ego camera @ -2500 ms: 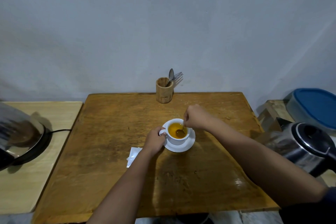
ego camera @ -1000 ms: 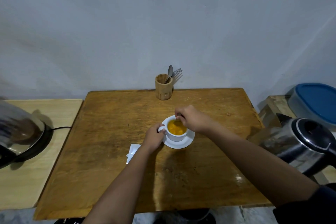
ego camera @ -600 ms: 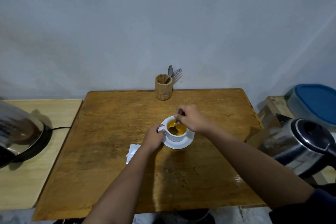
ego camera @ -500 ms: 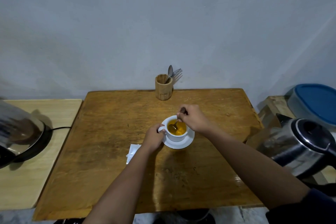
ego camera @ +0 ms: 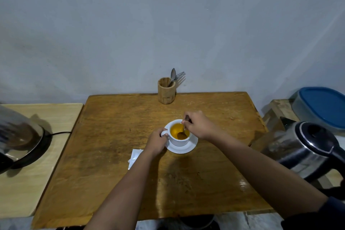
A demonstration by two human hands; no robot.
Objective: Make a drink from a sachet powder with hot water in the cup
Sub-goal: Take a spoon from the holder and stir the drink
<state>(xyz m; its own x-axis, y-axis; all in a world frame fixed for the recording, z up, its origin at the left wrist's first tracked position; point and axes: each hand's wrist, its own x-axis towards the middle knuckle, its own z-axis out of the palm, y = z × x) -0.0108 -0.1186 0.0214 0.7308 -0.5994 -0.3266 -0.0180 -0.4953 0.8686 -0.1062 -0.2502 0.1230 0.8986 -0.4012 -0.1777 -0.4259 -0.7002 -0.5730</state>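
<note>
One white ceramic cup (ego camera: 178, 141) stands on one white round saucer (ego camera: 183, 148) near the middle of the brown wooden counter (ego camera: 112, 155). The cup holds an orange-yellow drink (ego camera: 175, 130), and its handle points left. One metal spoon (ego camera: 182, 133) is in the cup: its bowl lies in the liquid at the near right side, and its long axis rises toward the far right, into the right hand (ego camera: 198, 125), which is closed around the spoon's handle just above the cup's far rim. The left hand (ego camera: 156, 143) is closed on the cup's handle at the left side of the cup, touching the saucer's edge.

One white paper sachet (ego camera: 134, 157) lies flat on the counter, just left of the left wrist and partly hidden by the forearm.

At the far edge of the counter stands one upright wooden cylindrical holder (ego camera: 166, 90), containing one grey spoon (ego camera: 172, 76) and one fork (ego camera: 180, 75), both leaning right.

Two shiny steel kettles are in view: one at the right (ego camera: 306, 147), beside the counter, with a black lid, and one at the left (ego camera: 16, 136), blurred, on a paler wooden side counter (ego camera: 37, 183). One grey tub with a blue lid (ego camera: 323, 105) sits at the far right.
</note>
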